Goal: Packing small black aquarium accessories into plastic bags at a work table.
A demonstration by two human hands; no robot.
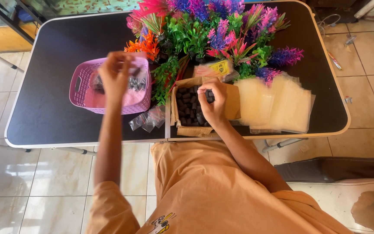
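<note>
Hands at basket and box, dark folding counter

Left hand: raised over pink slotted basket, fingers pinched on a small clear bag of dark pieces, bag hanging into basket mouth.

Right hand: set in open cardboard box, fingertips curled together on small black pieces at the box's upper right; one piece possibly gripped, not clear enough to tell.

Box: near edge of counter, just right of the centre seam, filled with black pieces.

Empty clear bags: loose heap between basket and box, touching counter.

Stack of clear sleeves: right of box, overlapping its flap.

Artificial plants: pink, purple, orange and green, heaped along far side, behind basket and box.

Floor: pale tiles below.
</note>
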